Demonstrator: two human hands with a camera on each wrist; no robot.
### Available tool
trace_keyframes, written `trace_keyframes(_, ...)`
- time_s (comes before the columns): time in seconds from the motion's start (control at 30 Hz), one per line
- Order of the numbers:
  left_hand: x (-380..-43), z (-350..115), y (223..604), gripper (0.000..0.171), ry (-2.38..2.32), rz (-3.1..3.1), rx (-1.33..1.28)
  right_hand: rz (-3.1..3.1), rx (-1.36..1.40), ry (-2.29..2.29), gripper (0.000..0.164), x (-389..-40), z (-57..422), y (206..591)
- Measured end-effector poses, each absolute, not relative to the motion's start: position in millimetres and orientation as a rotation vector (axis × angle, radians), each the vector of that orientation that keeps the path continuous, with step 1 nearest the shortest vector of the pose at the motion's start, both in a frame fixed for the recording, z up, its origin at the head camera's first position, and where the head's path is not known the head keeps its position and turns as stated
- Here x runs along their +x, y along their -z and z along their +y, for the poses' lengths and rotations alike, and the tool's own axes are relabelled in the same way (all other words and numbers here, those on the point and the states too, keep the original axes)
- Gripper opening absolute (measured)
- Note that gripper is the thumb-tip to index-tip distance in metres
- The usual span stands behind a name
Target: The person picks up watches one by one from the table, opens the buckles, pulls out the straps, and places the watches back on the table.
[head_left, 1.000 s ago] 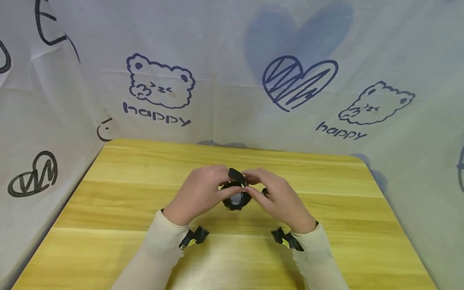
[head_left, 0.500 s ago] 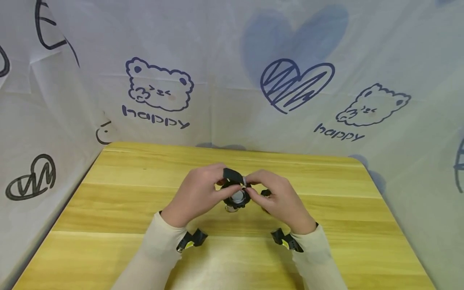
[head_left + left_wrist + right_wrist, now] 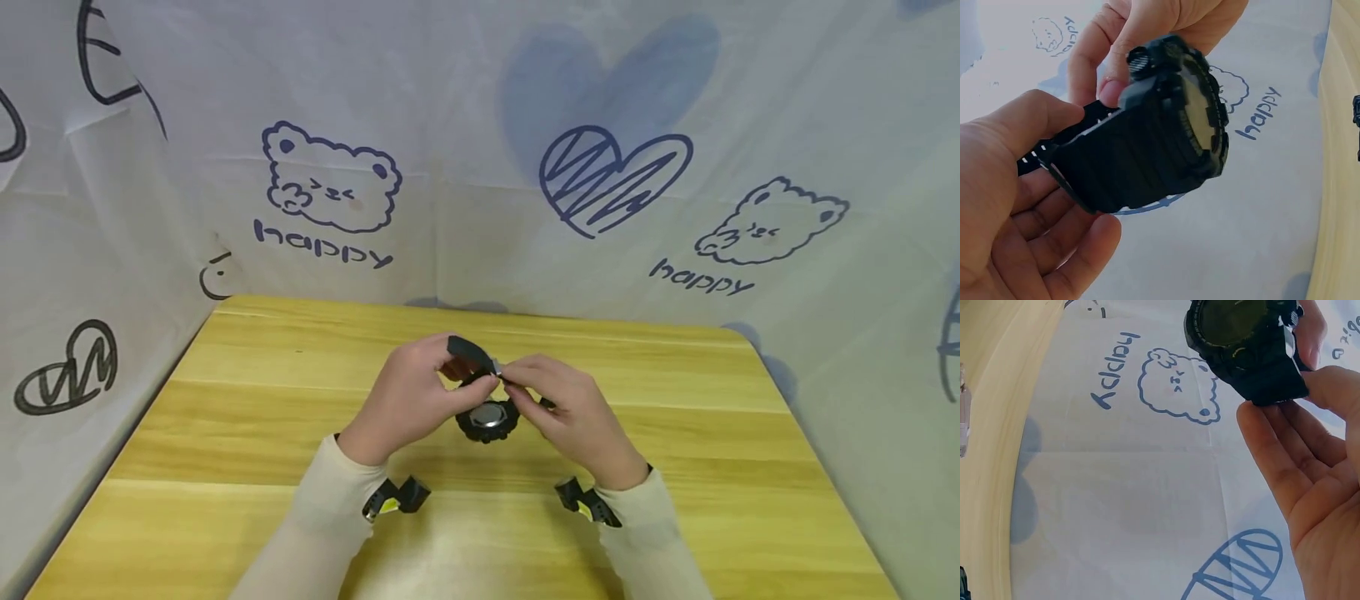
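Note:
A black wristwatch (image 3: 487,423) with a round case hangs between my hands above the table. In the right wrist view its dark dial (image 3: 1229,322) shows. My left hand (image 3: 408,400) grips the strap (image 3: 1110,162) between thumb and fingers. The thumb and forefinger of my right hand (image 3: 566,402) pinch the strap near a small grey piece, perhaps the buckle (image 3: 497,367). In the left wrist view the strap's holed part (image 3: 1032,153) passes behind the left fingers. The right fingertips partly hide behind the case there.
The wood-grain table (image 3: 262,417) ends against a white cloth (image 3: 450,108) with drawings. A dark object (image 3: 548,403) lies partly hidden behind the right hand. A pale shiny object (image 3: 964,412) is cut off in the right wrist view. Both wrists carry black camera mounts (image 3: 401,496).
The strap's upper part has swung left, and the watch case has tilted, its metal back now seen more flatly. Both hands keep their hold, the right fingers having shifted slightly along the strap.

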State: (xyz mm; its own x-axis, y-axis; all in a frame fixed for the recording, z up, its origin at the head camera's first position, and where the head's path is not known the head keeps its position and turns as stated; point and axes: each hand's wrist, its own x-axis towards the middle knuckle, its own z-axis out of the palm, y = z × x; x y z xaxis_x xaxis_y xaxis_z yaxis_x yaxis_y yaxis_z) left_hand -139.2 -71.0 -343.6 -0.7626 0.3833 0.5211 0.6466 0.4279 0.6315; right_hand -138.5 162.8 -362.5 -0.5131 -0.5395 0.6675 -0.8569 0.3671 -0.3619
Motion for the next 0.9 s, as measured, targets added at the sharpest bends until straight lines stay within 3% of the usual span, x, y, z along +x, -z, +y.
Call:
trace_keyframes(0.13, -141.7, -69.9, 345.4, 0.01, 1.357, -2.394, -0.888, -2.16, 1.236, -0.914, 0.019, -138.4, 162.2, 363.2)
trace_keyframes(0.3, -140.8, -69.0, 345.3, 0.012, 1.499, -2.389, -0.919, -2.159, 1.253, -0.948, 0.029, -137.0, 163.4, 361.9)
trace_keyframes(0.53, -140.7, -69.9, 344.3, 0.016, 1.524, -2.403, -0.954, -2.185, 1.201, -1.127, 0.024, -136.5, 161.0, 362.8)
trace_keyframes(0.9, -143.4, -71.5, 347.1, 0.024, 1.464, -2.402, -0.979, -2.151, 1.223, -1.048, 0.028, -139.8, 162.5, 364.8)
